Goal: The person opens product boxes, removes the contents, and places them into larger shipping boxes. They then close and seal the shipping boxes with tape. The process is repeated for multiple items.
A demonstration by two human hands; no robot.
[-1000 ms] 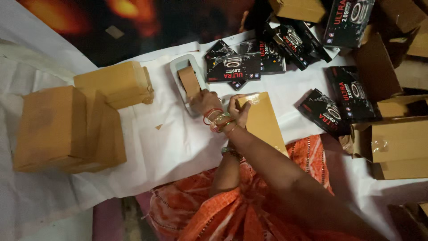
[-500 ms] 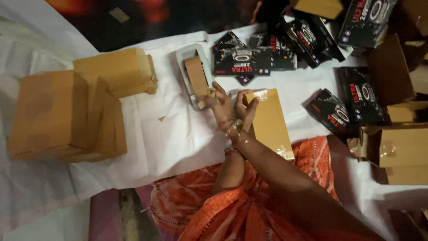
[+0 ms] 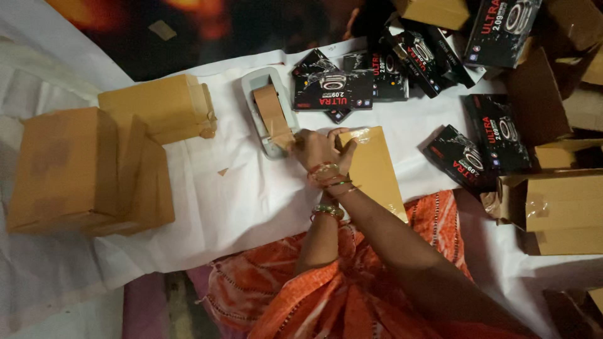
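I sit on the floor in an orange garment, with my arms crossed at the wrists. My right hand [image 3: 312, 149] reaches left and pinches the end of the brown tape [image 3: 271, 110] at the front of a grey tape dispenser [image 3: 253, 94]. My left hand [image 3: 346, 149] is mostly hidden under the right wrist. Its fingers rest on the top left edge of a flat brown cardboard box [image 3: 377, 179], which lies on the white sheet [image 3: 251, 201] in front of me. Both wrists wear bangles.
Sealed brown boxes [image 3: 63, 169] are stacked at the left, with another [image 3: 157, 107] behind them. Several black printed product boxes [image 3: 330, 88] lie at the top and right [image 3: 496, 132]. Open cardboard cartons [image 3: 565, 207] stand at the right edge.
My hands have slid left from the brown box's top towards the dispenser, and the right hand now touches the tape end. The view has shifted slightly.
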